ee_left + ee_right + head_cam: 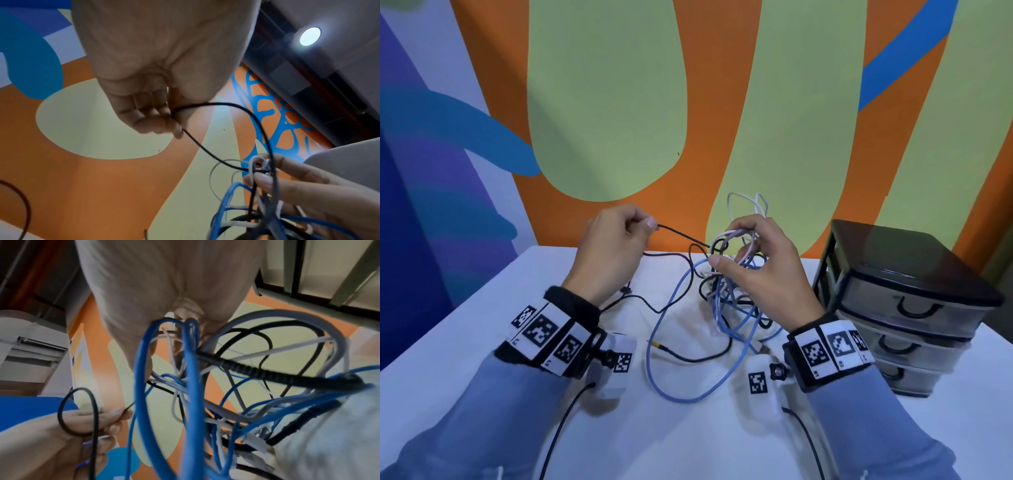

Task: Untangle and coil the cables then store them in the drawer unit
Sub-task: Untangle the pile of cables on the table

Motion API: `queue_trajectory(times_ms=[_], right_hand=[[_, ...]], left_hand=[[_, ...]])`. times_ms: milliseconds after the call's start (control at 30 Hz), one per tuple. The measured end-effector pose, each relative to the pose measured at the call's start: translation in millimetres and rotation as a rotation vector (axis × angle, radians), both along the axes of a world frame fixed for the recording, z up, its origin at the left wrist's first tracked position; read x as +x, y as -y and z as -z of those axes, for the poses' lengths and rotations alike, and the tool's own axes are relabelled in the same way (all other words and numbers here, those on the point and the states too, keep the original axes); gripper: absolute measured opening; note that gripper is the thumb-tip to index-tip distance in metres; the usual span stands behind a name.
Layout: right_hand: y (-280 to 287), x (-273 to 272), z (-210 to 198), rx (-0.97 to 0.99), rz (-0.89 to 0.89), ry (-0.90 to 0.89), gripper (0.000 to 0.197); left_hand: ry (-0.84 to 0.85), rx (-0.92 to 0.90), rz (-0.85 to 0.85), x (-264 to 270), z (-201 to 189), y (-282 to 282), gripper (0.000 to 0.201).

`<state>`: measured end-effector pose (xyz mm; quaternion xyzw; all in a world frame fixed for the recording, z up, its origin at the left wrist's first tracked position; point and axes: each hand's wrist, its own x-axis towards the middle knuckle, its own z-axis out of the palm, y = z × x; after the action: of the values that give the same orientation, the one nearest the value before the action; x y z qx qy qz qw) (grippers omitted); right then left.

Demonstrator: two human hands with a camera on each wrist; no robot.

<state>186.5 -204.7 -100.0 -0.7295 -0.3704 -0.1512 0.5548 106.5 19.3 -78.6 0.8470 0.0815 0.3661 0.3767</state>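
A knot of blue, white, grey and black cables (729,284) is lifted above the white table (465,342). My right hand (753,253) grips the top of this tangle (191,353), fingers curled through its loops. My left hand (619,240) pinches a thin black cable (681,234) between thumb and fingers, and the cable runs taut to the knot (257,168). The same black cable (205,149) loops back past the palm. A long blue cable (681,394) trails in a loop on the table. The drawer unit (907,301) stands at the right, its three drawers closed.
A black lead with a yellow-tipped plug (657,345) lies on the table between my wrists. The painted orange and green wall (619,102) rises right behind the table's far edge. Thin black leads (561,428) run from both wrist cameras toward me.
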Motion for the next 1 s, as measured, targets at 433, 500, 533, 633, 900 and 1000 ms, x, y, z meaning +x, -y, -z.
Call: queue_trajectory(times_ms=[433,500,533,633,900,1000], right_hand=[[-9,-15,-2,0.096,-0.161,-0.052,0.045],[-9,-15,-2,0.098,-0.144,-0.031,0.041],[-9,-15,-2,0.109,-0.142,-0.029,0.04],[-9,-15,-3,0.135,-0.169,-0.039,0.038],[-9,-12,-3,0.152,-0.106,0.005,0.048],[-8,-12,-3,0.079,-0.05,0.117,0.052]], left_hand=[[-0.089,0.107,0.292,-2,4,28,0.025],[-0.147,0.071,0.307,0,7,27,0.017],[-0.174,0.047,0.324,2,9,27,0.012],[-0.204,-0.096,0.392,3,15,32,0.014],[-0.063,0.047,0.184,-1,11,44,0.014],[-0.072,-0.038,0.294,1,11,45,0.013]])
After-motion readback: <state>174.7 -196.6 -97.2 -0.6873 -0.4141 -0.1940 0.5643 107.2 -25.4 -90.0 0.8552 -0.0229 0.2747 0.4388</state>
